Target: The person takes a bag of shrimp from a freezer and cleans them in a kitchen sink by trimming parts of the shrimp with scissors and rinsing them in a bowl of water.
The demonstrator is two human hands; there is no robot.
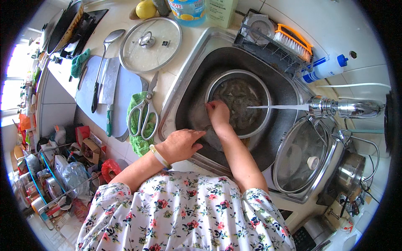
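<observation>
A round metal basin [269, 94] stands in the dark sink [282, 75], with murky water and greyish pieces that I cannot identify. Water runs into it from the chrome faucet [323, 106]. My right hand [218, 113] is at the basin's left rim, fingers curled with the tips together; whether something small is between them is hidden. Over the sink's near left edge is my left hand [182, 144], a pale bangle on its wrist, thumb and fingers apart and nothing seen in it. Kitchen scissors [147, 108] lie partly on a green cloth [141, 142], left of the sink.
A cleaver [110, 81] and a metal turner [102, 66] lie on a pale cutting board [127, 91]. Behind is a glass lid [150, 45]. Another glass lid [301, 157] leans at the sink's right. A wire rack [267, 40] holds an orange-handled brush [293, 42].
</observation>
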